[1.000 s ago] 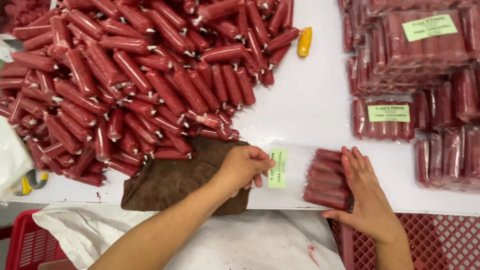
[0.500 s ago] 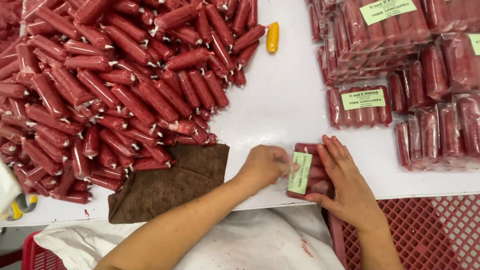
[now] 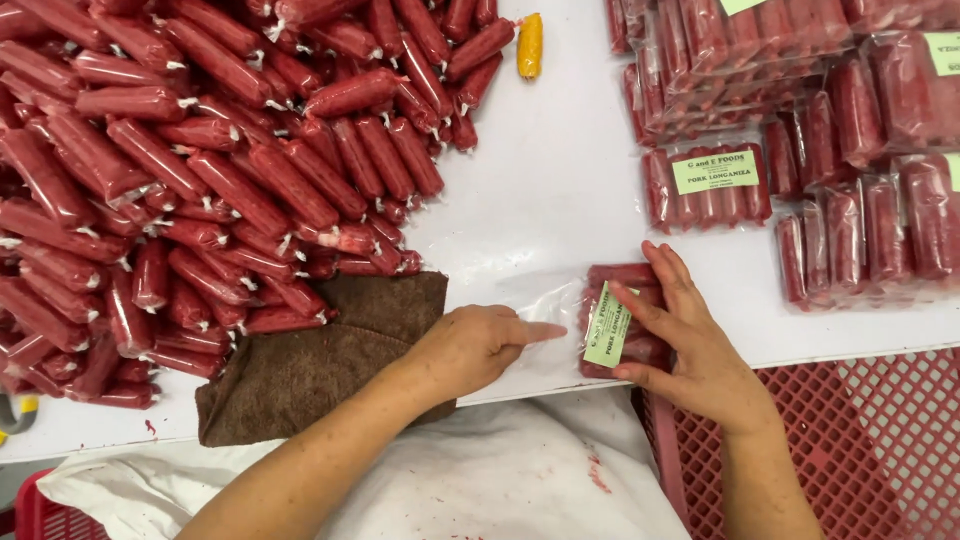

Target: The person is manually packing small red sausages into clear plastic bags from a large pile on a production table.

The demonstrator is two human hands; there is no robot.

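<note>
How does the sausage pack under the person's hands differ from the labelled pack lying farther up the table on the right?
The near pack is pinned by the right hand, with its clear empty end flattened under the left hand; the far pack lies untouched. The near pack's green label runs crosswise and tilted; the far pack's lies level. Both hold red sausages in clear plastic.

A white surface (image 3: 540, 200) is seen from above. A big heap of red sausages (image 3: 200, 170) is spread over its left part, with 1 yellow sausage (image 3: 529, 45) at the heap's upper right edge. A brown cloth (image 3: 330, 365) is laid at the near edge, just under the heap. Sealed packs (image 3: 800, 150) with green labels are stacked at the right. 1 clear bag of sausages (image 3: 620, 325) lies near the front edge.
</note>
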